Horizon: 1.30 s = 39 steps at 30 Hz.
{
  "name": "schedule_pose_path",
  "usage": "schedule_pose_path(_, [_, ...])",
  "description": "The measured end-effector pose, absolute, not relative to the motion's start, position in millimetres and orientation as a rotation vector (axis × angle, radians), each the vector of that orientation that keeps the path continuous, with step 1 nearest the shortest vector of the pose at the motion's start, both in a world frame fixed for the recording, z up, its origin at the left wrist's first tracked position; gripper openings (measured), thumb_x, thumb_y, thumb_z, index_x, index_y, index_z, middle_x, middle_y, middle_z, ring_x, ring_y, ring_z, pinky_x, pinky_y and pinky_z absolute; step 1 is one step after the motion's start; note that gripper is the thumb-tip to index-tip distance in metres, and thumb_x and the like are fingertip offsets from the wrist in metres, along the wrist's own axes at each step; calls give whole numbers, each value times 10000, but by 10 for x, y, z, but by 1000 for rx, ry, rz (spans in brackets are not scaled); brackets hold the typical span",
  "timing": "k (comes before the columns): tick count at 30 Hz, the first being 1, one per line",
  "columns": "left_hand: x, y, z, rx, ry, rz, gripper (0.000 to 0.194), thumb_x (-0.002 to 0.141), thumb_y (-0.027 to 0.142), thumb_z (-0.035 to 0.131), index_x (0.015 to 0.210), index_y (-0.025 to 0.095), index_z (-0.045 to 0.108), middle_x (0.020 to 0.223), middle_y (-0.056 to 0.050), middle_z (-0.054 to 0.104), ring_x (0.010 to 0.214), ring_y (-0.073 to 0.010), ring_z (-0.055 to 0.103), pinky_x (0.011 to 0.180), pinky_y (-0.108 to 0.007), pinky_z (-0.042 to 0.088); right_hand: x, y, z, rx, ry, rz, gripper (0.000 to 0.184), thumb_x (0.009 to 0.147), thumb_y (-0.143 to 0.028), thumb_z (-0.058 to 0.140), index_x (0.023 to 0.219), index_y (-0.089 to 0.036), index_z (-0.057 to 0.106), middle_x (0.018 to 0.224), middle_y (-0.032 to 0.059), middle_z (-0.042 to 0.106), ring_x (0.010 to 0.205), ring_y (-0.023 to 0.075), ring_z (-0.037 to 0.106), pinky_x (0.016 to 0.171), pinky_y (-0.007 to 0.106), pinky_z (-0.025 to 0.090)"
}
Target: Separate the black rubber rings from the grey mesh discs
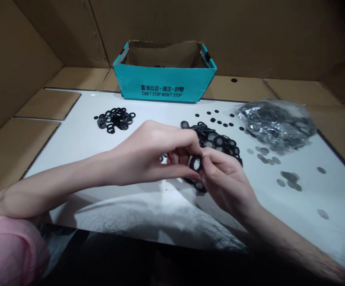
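Note:
My left hand (157,153) and my right hand (224,178) meet over the white sheet (79,139), both pinched on one small black ring with a pale centre (195,163). Just behind my fingers lies a heap of similar black rings with mesh centres (216,141). A smaller pile of plain black rings (115,118) sits to the far left of my left hand. Another ring lies under my right fingers at the sheet.
A teal cardboard box (164,85) stands open at the back. A clear plastic bag of dark parts (276,123) lies at the right. Small black dots (220,119) and grey discs (290,178) are scattered on the sheet. Brown cardboard walls surround the area.

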<state>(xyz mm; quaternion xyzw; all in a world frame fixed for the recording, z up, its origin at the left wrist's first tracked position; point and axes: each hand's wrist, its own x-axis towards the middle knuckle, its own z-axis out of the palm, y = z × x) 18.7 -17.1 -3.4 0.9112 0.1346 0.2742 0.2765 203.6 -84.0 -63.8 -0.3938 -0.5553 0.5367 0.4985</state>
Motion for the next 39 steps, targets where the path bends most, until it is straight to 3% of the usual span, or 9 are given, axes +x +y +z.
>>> schedule_pose_path(6, [208,-155,-46,2322,469,668,97,832,116,633,929,124,634,730,-3,688,621,-71,634,593,-147,511,2086,-832,-557,-1026,-1759,504,149,910,-158,514,799,-207,600,714,5,561,663,111,514,604,266,395])
schedule_pose_path(12, [243,-183,-69,2172,525,623,42,832,112,614,794,95,618,622,37,614,549,-25,559,510,-95,450,2040,-826,-571,-960,-1809,377,179,859,-78,532,860,-229,628,721,11,590,665,124,551,583,272,434])
schedule_pose_path(19, [262,-198,-102,2076,574,602,92,836,153,612,759,108,588,637,31,585,568,-40,533,495,-121,433,2026,-826,-596,-886,-1787,264,170,818,-50,571,856,-211,609,744,26,592,689,136,552,605,282,430])
schedule_pose_path(21, [268,-186,-114,2078,541,636,97,840,160,621,771,101,588,643,23,590,570,-42,543,509,-123,451,2033,-837,-603,-946,-1745,376,135,856,-92,557,827,-213,609,733,15,581,674,127,532,603,279,413])
schedule_pose_path(25, [276,-144,-136,2073,417,684,229,822,228,701,954,69,602,729,-16,641,620,-73,607,593,-161,534,2057,-840,-643,-978,-1468,932,211,948,-292,507,770,-220,597,699,-6,535,650,116,486,577,263,380])
schedule_pose_path(29, [286,-126,-154,2158,361,751,233,826,253,718,969,98,620,769,-28,682,651,-78,626,620,-170,539,2031,-830,-653,-866,-1194,1341,321,891,-423,590,667,-194,577,642,-12,493,614,107,458,555,249,366])
schedule_pose_path(36, [268,-162,-129,2282,319,809,120,827,174,705,830,132,593,713,5,674,602,-62,611,562,-162,493,1944,-837,-581,-790,-974,1653,323,778,-419,711,637,-195,526,581,-32,452,535,89,391,505,229,352])
schedule_pose_path(39, [258,-173,-110,2322,343,803,103,826,159,697,830,144,596,709,8,673,599,-69,609,559,-177,487,1948,-831,-606,-801,-1034,1613,313,809,-430,678,660,-194,536,594,-28,454,544,90,401,505,225,360])
